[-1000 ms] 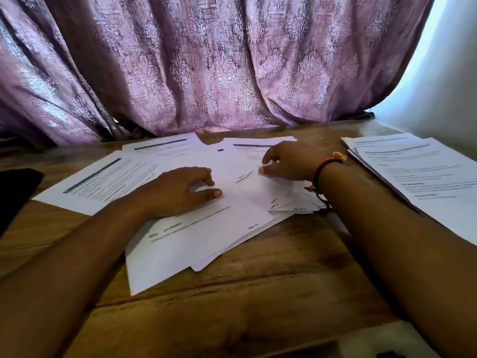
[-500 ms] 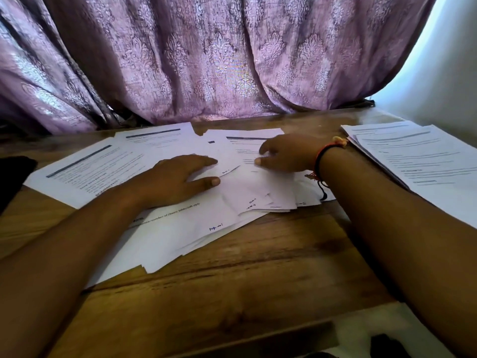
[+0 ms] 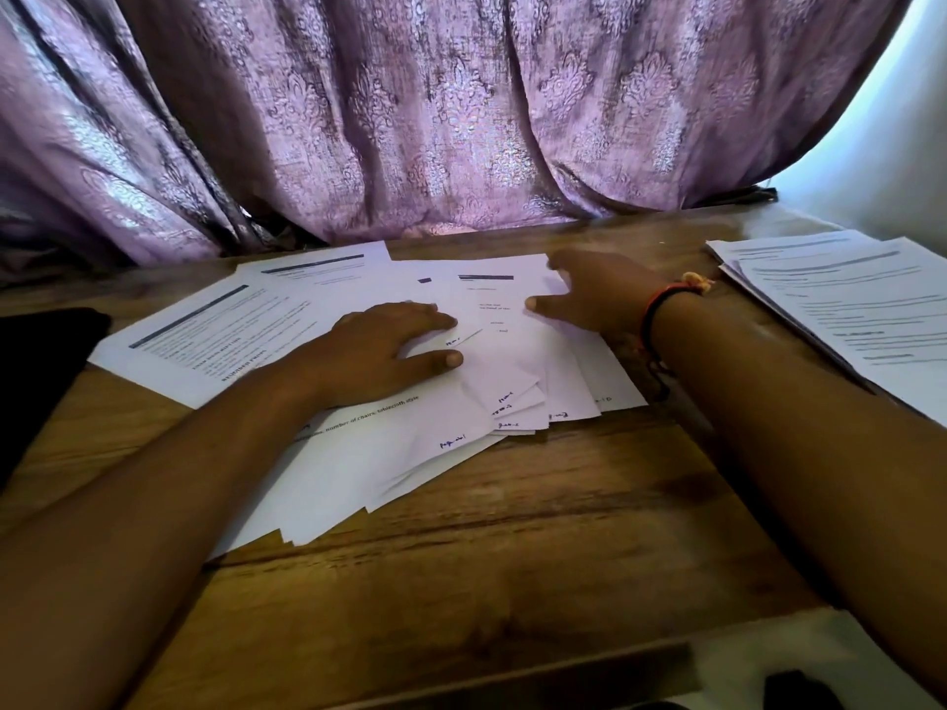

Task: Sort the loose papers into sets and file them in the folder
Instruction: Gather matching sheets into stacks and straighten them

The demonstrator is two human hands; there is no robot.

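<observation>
Loose white printed papers (image 3: 358, 453) lie fanned and overlapping across the middle of the wooden table (image 3: 512, 556), several with handwritten page marks at their lower corners. My left hand (image 3: 379, 351) rests flat on the pile with fingers straight and thumb spread. My right hand (image 3: 589, 294), with a red and black wrist band, lies on the right part of the pile, fingers spread and reaching over the top edge of a sheet. A second stack of printed sheets (image 3: 861, 310) lies at the right edge. No folder is clearly visible.
A purple patterned curtain (image 3: 461, 120) hangs along the table's far edge. A dark object (image 3: 36, 371) lies at the left edge of the table. Bare wood shows in front of the papers, toward the near edge.
Both hands have slid the sheets apart: the pile has fanned wider and shifted toward the far edge. My right hand opened from a curled pose and moved right.
</observation>
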